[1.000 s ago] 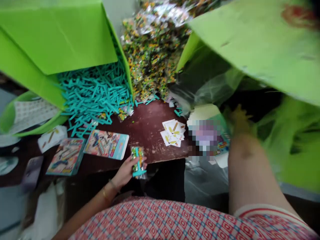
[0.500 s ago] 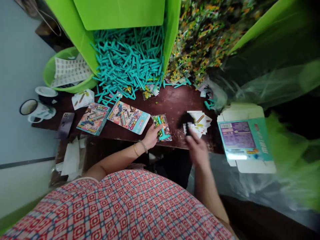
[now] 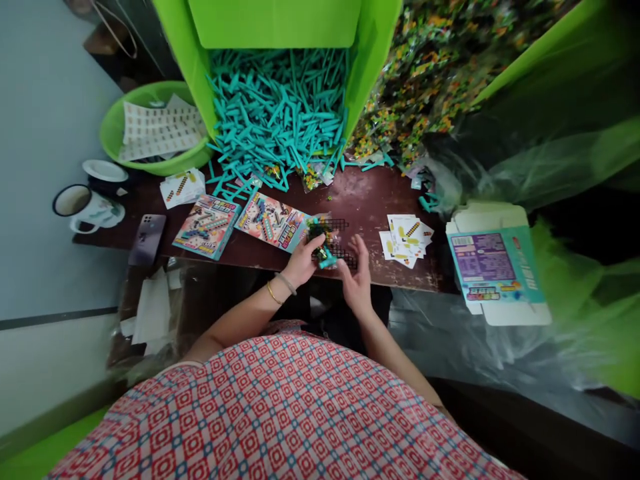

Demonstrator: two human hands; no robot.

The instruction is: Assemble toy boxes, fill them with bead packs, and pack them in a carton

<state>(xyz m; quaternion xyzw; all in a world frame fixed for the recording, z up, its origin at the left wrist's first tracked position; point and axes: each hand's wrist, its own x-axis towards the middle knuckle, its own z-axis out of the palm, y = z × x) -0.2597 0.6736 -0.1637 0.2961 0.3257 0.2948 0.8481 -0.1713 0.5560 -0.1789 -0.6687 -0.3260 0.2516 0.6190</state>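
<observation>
My left hand (image 3: 301,262) is closed on a clear bag of small coloured pieces, with a teal T-shaped stick (image 3: 328,259) against it. Black plastic grid pieces (image 3: 337,224) lie over the bag and stick out to the right of my left thumb; how firmly they are held is hidden. Just right of them, my right hand (image 3: 358,283) is open, thumb and fingers apart, its thumb close to the stick's end. A colourful flat box (image 3: 270,222) lies under or beside my left fingers.
A green bin (image 3: 373,60) of teal sticks (image 3: 280,127) stands behind, with bagged pieces (image 3: 415,93) to its right. Printed cards (image 3: 407,239) and an unfolded carton (image 3: 493,263) lie right. Another colourful box (image 3: 207,227), a phone (image 3: 148,239), a mug (image 3: 85,208) and a green basket (image 3: 113,130) are left.
My right hand has moved left from the printed cards to the bag. The dark item it carried now shows as black grids at the bag, and the right fingers have opened.
</observation>
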